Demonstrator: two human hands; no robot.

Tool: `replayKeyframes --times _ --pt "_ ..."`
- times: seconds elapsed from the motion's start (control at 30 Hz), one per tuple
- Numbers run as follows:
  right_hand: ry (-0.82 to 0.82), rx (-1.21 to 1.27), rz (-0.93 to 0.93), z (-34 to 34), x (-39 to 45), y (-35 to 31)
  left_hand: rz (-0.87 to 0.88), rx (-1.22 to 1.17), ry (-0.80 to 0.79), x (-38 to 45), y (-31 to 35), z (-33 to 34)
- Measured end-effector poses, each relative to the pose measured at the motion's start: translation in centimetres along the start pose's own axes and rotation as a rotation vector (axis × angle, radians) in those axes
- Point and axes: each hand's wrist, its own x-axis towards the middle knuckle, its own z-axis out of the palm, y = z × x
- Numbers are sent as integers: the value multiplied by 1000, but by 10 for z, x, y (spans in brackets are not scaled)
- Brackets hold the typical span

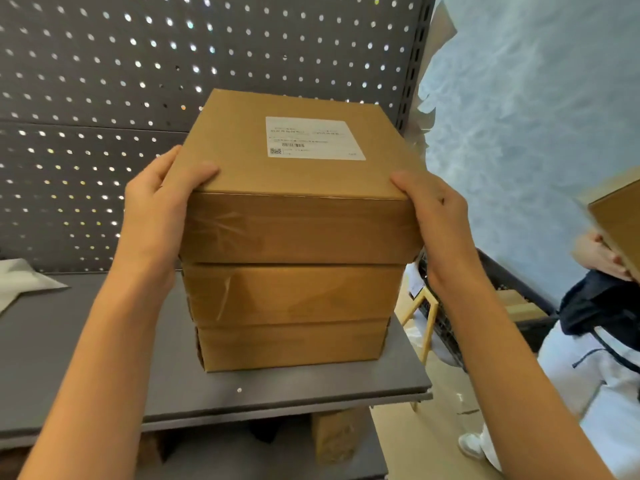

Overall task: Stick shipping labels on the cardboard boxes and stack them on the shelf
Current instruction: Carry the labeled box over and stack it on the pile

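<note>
- Cardboard fills the middle: the left hand (157, 206) grips the top box (298, 188) by its left side, thumb on the lid.
- Between both hands, the shipping label (314, 137) lies on that lid; two more boxes (291, 320) sit stacked beneath on the shelf (104, 341).
- The right hand (438, 216) clasps the right side.

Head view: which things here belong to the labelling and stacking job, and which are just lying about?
Part of the job:
- top box, held by left hand and right hand
- shipping label on its lid
- middle box and bottom box
- shelf

Lying about:
- white bag, shelf's left
- wooden stand
- black crate
</note>
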Motion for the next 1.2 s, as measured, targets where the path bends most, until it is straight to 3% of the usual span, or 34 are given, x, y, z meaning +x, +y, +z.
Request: replayKeyframes --times 0.2,0.9,1.07,1.2 --pt "-38 21 39 -2 5 5 -97 33 56 1 -3 4" --pt "-137 -89 90 2 13 6 -161 136 103 3 1 1" --pt "-170 -106 80 -3 11 1 -101 225 163 5 -2 -2" --pt "-81 -170 -55 -13 6 2 119 425 228 -5 2 -7"
